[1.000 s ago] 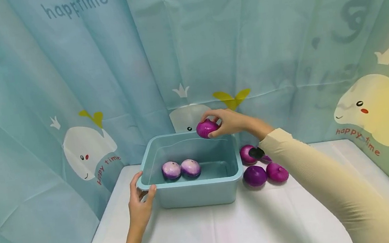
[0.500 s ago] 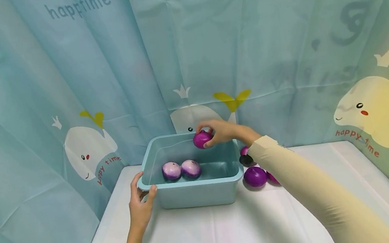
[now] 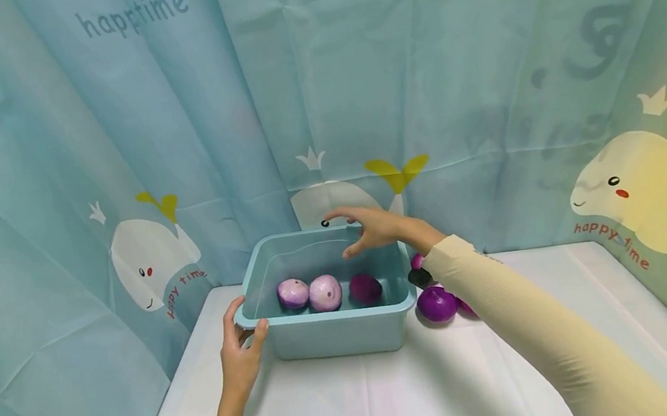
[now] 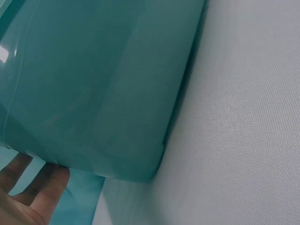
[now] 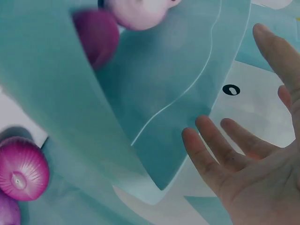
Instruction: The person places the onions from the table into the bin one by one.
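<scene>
A blue-green plastic basin [image 3: 339, 333] stands on the table. My left hand [image 3: 242, 358] grips its near left corner, thumb on the rim; in the left wrist view the fingers [image 4: 51, 187] press against the wall from outside. Over the basin's back right part, my right hand [image 3: 370, 228] hangs with fingers spread and nothing between them. Inside lie two pale purple-and-white onions [image 3: 325, 293] side by side on the left and a dark purple onion [image 3: 365, 289] to their right. The right wrist view shows that purple onion [image 5: 97, 37] blurred, beside a pale one.
Right of the basin, several purple onions [image 3: 437, 304] lie on the white tabletop [image 3: 357, 399], some partly hidden by my right sleeve. One magenta onion [image 5: 23, 168] shows close outside the basin wall. A whale-print curtain [image 3: 480, 79] hangs behind and at both sides.
My right hand lowered the purple onion leftward over the basin and let it go; it now lies inside. One pale onion has rolled slightly. The left hand keeps its hold.
</scene>
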The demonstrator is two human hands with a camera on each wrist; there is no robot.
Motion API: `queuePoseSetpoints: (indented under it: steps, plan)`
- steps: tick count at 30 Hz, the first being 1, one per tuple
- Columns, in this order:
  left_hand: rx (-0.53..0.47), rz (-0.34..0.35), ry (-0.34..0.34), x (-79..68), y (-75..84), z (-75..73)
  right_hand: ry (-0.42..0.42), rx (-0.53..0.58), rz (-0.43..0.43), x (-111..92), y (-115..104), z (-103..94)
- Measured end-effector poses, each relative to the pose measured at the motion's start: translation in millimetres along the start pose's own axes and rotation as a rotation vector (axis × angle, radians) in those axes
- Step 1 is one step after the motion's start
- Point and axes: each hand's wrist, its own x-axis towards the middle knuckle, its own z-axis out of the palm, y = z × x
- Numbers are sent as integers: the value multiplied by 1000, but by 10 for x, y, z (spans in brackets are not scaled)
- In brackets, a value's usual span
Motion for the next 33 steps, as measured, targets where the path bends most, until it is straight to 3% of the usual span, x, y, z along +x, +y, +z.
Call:
queuePoseSetpoints:
  steps: [11,21,33]
  plan:
    - [16,-7,7,7,-18,-4,72,53,-1,-154,46,-77]
    - [0,-18,0,4,-3,-15,217,46,24,-652,297,-253]
    - [-13,-23,11,5,15,-69,270,56,81,-1267,655,-304]
